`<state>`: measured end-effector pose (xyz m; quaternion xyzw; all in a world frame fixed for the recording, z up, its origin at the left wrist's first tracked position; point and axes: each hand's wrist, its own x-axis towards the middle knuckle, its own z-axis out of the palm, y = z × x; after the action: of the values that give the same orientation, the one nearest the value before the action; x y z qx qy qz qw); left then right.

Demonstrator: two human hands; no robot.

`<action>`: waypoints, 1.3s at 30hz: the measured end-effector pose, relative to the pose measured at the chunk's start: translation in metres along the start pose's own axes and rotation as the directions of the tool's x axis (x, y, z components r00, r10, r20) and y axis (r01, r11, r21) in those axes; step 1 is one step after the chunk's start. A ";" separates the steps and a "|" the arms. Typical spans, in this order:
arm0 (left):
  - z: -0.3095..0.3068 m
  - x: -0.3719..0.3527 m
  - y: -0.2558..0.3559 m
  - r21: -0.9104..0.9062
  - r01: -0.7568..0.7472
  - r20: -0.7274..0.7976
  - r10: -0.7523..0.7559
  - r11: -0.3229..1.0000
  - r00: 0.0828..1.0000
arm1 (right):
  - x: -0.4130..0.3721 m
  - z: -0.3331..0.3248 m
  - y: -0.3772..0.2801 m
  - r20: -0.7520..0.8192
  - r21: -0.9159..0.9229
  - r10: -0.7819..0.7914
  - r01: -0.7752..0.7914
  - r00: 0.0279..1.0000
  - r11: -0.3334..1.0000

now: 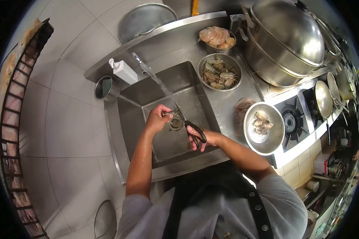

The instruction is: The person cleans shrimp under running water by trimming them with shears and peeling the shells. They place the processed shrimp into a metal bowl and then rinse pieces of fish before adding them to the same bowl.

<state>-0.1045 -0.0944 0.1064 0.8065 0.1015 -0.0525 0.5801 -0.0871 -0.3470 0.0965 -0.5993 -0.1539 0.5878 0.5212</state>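
Note:
Over the steel sink (pixel 128 119), my left hand (pixel 157 118) pinches a small greyish shrimp (pixel 169 113) between thumb and fingers. Black-handled scissors (pixel 197 130) are gripped in my right hand (pixel 205 138), their blades spread and pointing up beside the shrimp. Water runs from the tap (pixel 137 58) into the basin just beyond both hands. A metal bowl (pixel 200 81) full of raw shrimp (pixel 220 72) stands on the counter past the sink's right rim. Closer to my right forearm, another steel bowl (pixel 252 140) contains several shrimp (pixel 263 122).
A bowl of pale raw meat (pixel 216 36) sits at the back. White pump bottle (pixel 123 71) and metal cup (pixel 107 88) line the sink's left side. To the right are a large steamer pot (pixel 285 44), a gas burner (pixel 292 119) and pans (pixel 323 99).

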 end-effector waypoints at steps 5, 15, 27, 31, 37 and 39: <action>-0.014 -0.014 -0.027 0.025 0.015 0.019 -0.016 1.000 1.000 | 0.012 0.001 0.008 -0.002 -0.049 0.040 -0.040 0.999 0.998; -0.021 -0.021 -0.067 0.017 0.141 0.119 -0.142 0.990 0.983 | 0.014 0.017 0.026 -0.067 0.146 0.013 -0.003 0.998 0.989; 0.019 -0.014 -0.060 -0.414 0.132 -0.178 -0.222 0.901 0.959 | 0.011 0.018 0.038 0.223 0.260 -0.015 -0.045 0.975 0.965; 0.042 -0.010 -0.054 -0.493 0.146 -0.241 -0.296 0.858 0.924 | 0.019 0.022 0.031 0.188 0.293 -0.033 -0.024 0.982 0.956; 0.049 -0.007 -0.054 -0.379 0.207 -0.242 -0.313 0.902 0.918 | 0.032 0.020 0.039 -0.102 0.127 -0.045 0.058 0.994 0.990; 0.047 -0.008 -0.056 -0.430 0.203 -0.253 -0.332 0.880 0.909 | 0.030 0.017 0.043 -0.110 0.119 -0.062 0.075 0.992 0.990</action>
<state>-0.1237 -0.1222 0.0414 0.6486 0.3142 0.0193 0.6930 -0.1122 -0.3333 0.0498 -0.5908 -0.1101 0.5453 0.5843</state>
